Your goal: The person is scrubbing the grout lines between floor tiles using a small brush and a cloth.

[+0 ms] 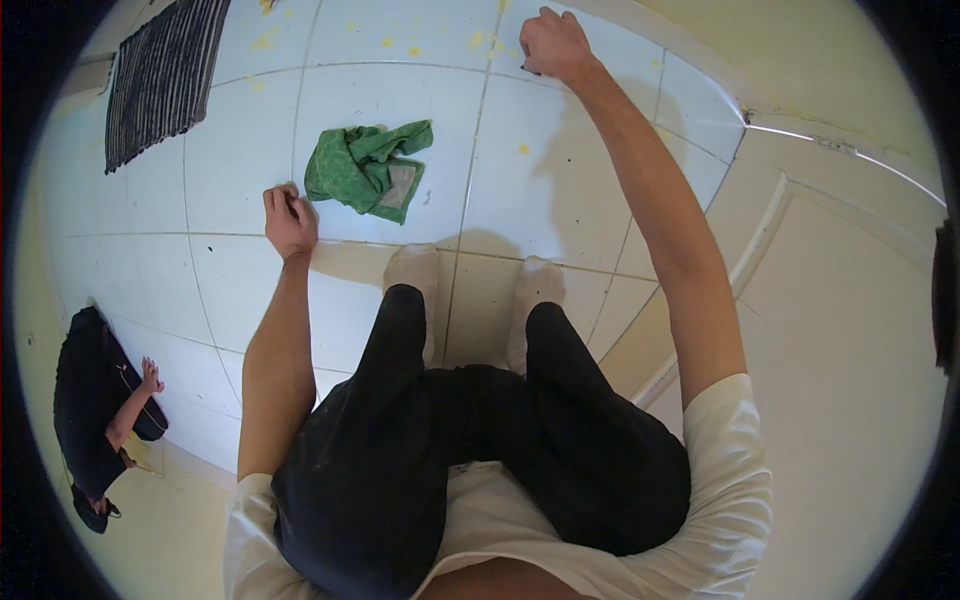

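Observation:
A crumpled green cloth (365, 172) with a pale grey label patch lies on the white tiled floor (400, 95) ahead of my feet. Just to its left, my left hand (290, 222) rests on the tiles with its fingers curled in, and nothing shows in it. My right hand (555, 43) is stretched far forward to the right, closed and low over the floor near yellow specks (477, 40). A tiny dark bit shows under its fingers; what they hold, if anything, I cannot make out.
A dark striped mat (165, 80) lies at the far left. Another person in black clothes (95, 400) is low at the left edge, one hand (150, 376) spread. A pale panelled door (830, 330) stands at the right. My socked feet (412, 270) are between my arms.

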Motion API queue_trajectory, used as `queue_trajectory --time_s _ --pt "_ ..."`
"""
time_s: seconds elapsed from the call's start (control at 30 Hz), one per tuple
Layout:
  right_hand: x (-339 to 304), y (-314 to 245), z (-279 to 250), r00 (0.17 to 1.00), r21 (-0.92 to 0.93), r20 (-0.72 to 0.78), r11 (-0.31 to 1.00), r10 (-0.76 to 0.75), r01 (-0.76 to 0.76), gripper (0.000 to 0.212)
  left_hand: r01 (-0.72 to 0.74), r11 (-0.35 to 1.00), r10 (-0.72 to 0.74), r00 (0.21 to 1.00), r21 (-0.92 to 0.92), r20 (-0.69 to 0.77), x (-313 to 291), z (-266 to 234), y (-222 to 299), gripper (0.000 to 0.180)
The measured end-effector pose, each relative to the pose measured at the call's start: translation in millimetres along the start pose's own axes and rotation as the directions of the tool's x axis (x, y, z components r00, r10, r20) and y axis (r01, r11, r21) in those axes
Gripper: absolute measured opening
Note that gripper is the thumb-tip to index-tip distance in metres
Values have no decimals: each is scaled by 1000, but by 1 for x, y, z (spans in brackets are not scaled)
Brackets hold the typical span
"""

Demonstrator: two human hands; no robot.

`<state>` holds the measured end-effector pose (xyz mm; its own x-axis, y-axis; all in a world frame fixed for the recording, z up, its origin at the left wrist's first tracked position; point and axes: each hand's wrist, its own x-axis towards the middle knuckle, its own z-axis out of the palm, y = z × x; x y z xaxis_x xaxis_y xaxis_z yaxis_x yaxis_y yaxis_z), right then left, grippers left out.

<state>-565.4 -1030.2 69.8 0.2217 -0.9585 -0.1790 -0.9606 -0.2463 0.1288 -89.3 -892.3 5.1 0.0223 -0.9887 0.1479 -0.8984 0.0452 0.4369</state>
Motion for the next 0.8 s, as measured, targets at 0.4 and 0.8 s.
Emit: queue_trajectory --time_s 0.4,0.8 --pt "6 -3 13 999 -11 -41 1000 -14 14 14 23 1000 -23 1000 12 7 -1 0 -1 7" --pt "3 2 15 998 -7 -57 1000 18 -18 10 4 1000 -4 1000 2 -20 0 1 1 8"
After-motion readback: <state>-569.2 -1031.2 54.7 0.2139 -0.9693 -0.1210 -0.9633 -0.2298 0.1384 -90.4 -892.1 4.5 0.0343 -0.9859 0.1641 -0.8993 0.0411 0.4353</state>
